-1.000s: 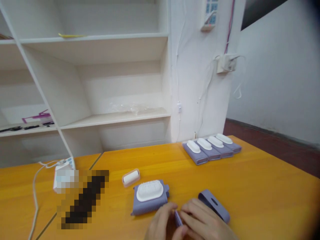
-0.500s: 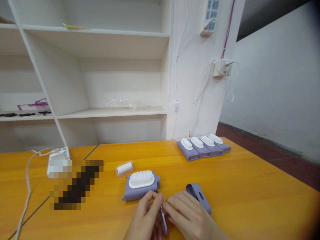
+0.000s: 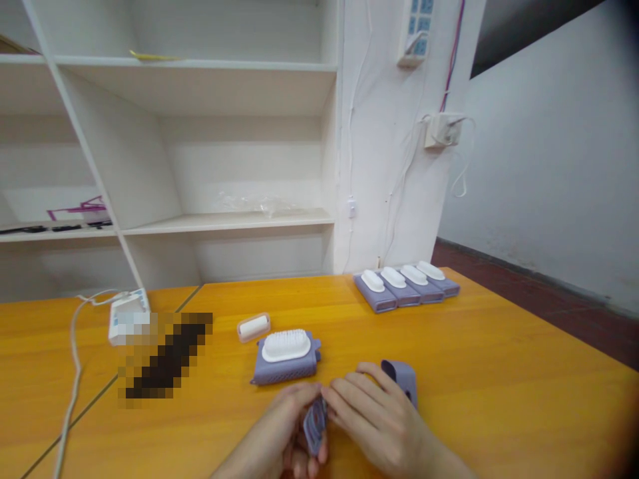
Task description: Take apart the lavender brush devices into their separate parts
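Note:
A small flat purple plastic part [image 3: 315, 427] with curved ridges on its face is held in my left hand [image 3: 284, 426], low in front of me. My right hand [image 3: 377, 419] is closed too, its fingertips meeting the part's upper edge; they hide how it is gripped there. Just beyond my left hand lies a purple body with a white bristled brush [image 3: 285, 344] on top. Beside my right hand, partly behind its fingers, stands a hollow purple cover [image 3: 408, 380] with a dark opening.
A white roller [image 3: 253, 326] in a clear tray lies behind the brush body. Several purple units with white tops [image 3: 394, 279] line the table's back right. On the left, a white power strip [image 3: 128, 316] trails a cable [image 3: 74, 359] near a pixelated dark patch. Shelves [image 3: 229, 223] rise behind the table.
The purple part has turned in my hands from nearly edge-on to showing its ridged face. My left wrist has rotated, and the view has shifted slightly.

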`<state>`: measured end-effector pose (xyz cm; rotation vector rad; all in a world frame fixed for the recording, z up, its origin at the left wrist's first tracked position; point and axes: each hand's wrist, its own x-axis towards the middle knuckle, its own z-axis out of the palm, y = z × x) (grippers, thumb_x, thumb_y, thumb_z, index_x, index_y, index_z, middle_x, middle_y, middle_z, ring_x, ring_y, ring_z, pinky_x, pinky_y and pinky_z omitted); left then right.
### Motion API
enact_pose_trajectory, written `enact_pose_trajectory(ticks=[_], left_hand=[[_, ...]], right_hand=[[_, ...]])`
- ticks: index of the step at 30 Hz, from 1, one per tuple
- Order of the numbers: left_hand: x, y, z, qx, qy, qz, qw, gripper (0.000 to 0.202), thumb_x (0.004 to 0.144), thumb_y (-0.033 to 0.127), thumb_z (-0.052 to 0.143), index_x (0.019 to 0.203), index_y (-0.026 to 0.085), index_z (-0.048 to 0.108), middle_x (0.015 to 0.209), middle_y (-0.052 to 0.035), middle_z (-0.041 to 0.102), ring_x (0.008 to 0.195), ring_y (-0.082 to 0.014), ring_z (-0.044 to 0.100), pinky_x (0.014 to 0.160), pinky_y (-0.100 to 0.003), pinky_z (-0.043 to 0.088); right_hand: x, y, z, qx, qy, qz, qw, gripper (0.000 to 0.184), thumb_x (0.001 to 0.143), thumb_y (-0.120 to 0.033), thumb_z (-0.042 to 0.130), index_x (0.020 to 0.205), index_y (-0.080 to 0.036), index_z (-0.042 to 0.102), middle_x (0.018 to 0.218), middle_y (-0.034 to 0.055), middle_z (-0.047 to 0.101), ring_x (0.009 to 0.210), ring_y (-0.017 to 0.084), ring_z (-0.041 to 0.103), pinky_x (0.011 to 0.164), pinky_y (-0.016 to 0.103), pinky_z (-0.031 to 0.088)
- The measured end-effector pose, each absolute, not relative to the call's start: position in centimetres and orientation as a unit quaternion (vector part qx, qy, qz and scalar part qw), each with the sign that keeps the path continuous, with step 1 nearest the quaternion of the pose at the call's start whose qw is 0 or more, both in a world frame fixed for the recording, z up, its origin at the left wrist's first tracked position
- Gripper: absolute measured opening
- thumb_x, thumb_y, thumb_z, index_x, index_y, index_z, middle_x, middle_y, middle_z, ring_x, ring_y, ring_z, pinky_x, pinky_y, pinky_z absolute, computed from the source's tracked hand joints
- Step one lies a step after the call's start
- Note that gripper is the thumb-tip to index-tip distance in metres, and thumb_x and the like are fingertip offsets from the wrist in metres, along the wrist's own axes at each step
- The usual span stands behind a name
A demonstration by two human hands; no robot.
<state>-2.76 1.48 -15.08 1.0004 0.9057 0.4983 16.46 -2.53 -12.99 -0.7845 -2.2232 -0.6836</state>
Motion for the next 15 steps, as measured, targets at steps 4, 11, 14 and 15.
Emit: enact_pose_trajectory(ticks=[4,11,14,15], left_hand=[[-3.6,1.1,-11.8,0.623,0.424,0.404,0.519,0.044,0.093,0.062,0.051,0.108,0.021,0.055,0.053,0.0063,0.056,0.043,-0.0108,0.048,0.042,-0.017,0.034],[-9.9,5.2,-10.6,0.676,0.589,0.438,0.07,0.04,0.099,0.052,0.043,0.125,0.026,0.059,0.095,-0.0048,0.072,0.081,-0.0232,0.068,0.068,-0.028,0.045],[-12.4,7.3,-12.7,0.666,0.624,0.402,0.074,0.041,0.101,0.049,0.038,0.124,0.022,0.06,0.094,-0.0066,0.074,0.081,-0.0249,0.071,0.068,-0.03,0.047],[-12.9,7.8,-13.4,0.665,0.625,0.401,0.081,0.041,0.102,0.048,0.037,0.123,0.021,0.06,0.094,-0.0072,0.075,0.08,-0.025,0.072,0.068,-0.03,0.048]], right_hand=[[16.9,-2.2,-12.9,-0.345,-0.856,-0.143,0.356,0.029,0.099,-0.027,0.057,0.125,-0.015,0.062,0.098,0.0063,0.075,0.089,0.019,0.069,0.091,0.037,0.05],[19.2,-1.6,-13.3,-0.409,-0.868,-0.079,0.27,0.059,0.09,-0.048,0.069,0.142,-0.026,0.053,0.128,0.0096,0.068,0.116,0.027,0.064,0.1,0.045,0.052],[21.3,-1.0,-13.5,-0.485,-0.841,-0.023,0.236,0.052,0.091,-0.057,0.063,0.136,-0.031,0.059,0.14,0.0115,0.06,0.129,0.03,0.057,0.107,0.052,0.049],[22.1,-0.7,-13.6,-0.5,-0.837,-0.004,0.225,0.053,0.091,-0.059,0.061,0.136,-0.031,0.06,0.144,0.0122,0.058,0.133,0.031,0.054,0.109,0.054,0.047]])
